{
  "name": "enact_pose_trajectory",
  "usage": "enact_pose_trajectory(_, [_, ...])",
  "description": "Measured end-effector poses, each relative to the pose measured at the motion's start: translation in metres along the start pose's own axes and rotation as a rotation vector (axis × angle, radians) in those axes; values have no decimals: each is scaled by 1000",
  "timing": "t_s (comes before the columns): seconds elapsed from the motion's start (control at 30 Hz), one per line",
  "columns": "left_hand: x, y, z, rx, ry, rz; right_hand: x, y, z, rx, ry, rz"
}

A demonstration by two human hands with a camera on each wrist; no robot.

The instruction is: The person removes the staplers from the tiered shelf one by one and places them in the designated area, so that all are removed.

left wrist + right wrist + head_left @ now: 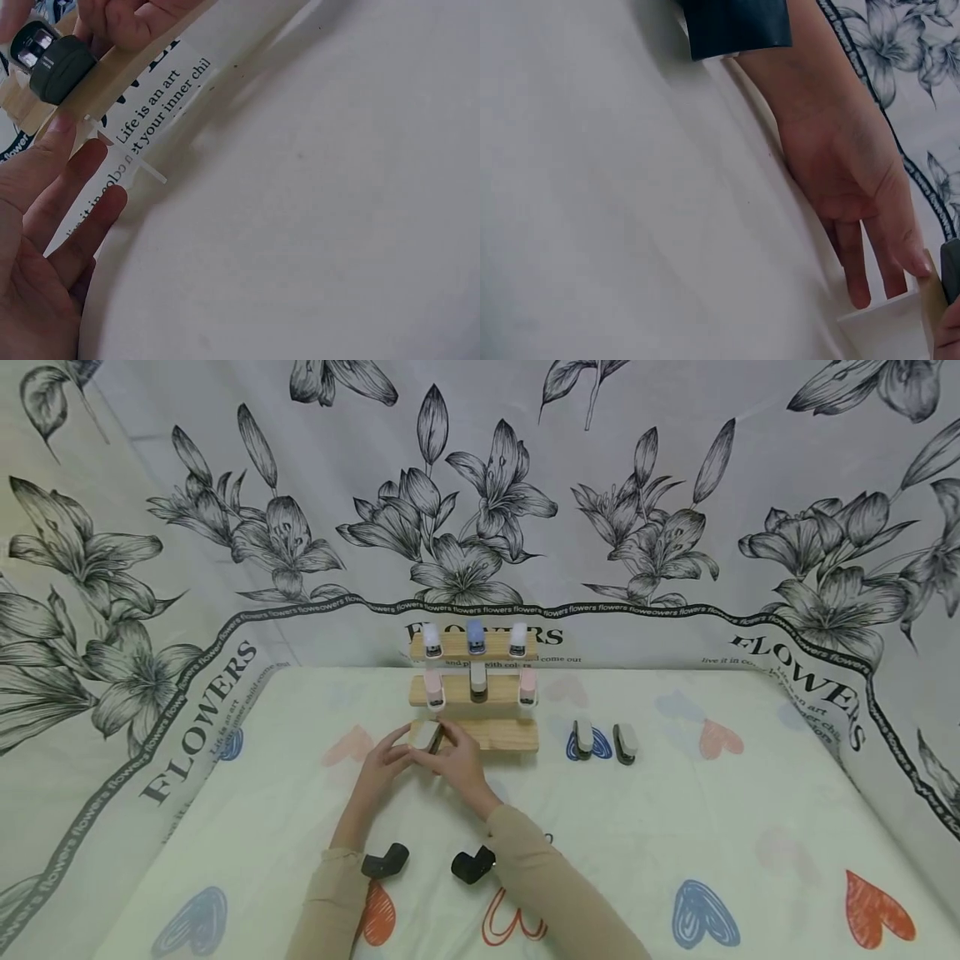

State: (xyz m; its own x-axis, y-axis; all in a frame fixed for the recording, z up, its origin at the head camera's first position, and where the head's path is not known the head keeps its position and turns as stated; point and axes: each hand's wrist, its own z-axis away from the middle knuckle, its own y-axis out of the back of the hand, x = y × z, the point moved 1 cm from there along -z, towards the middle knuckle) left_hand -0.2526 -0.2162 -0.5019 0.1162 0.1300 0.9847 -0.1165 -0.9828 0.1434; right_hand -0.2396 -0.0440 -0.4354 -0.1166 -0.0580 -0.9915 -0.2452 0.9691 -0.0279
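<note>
inspected small stapler (429, 737). located at nine o'clock end of lowest tier (502, 735) of wooden rack (501, 691), between both hands; cannot confirm resting contact. bears two o'clock from left hand (384, 758), between ten and eleven from right hand (459, 762), so slightly nearer to latter. lies lengthwise from seven to one o'clock, aslant to tier running nine to three; judged decisive for handling. points far end to one; cannot tell front from back. observed left hand loosely extended, without evident hold. observed right hand partly spread about small stapler; cannot tell whether gripping.
</note>
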Motion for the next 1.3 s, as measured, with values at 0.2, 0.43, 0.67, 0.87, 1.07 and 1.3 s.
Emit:
enact_pose_trajectory(0.2, [-1,-2,0,13,3,12,5,14,0,-79,-19,-7])
enact_pose_trajectory(0.43, [0,-4,-1,9,2,10,4,25,4,-106,-25,32])
enact_pose_trajectory(0.67, [0,-3,-2,10,3,-11,-1,29,8,-108,-17,55])
enact_pose_trajectory(0.87, [-1,-2,-2,22,35,-22,-5,34,17,-133,-29,86])
enact_pose_trajectory(1.07, [-3,-3,-2,35,52,-42,-9,49,29,-155,-24,134])
enact_pose_trajectory(1.3, [-2,-4,-2,53,54,-48,-3,70,35,-139,-81,101])
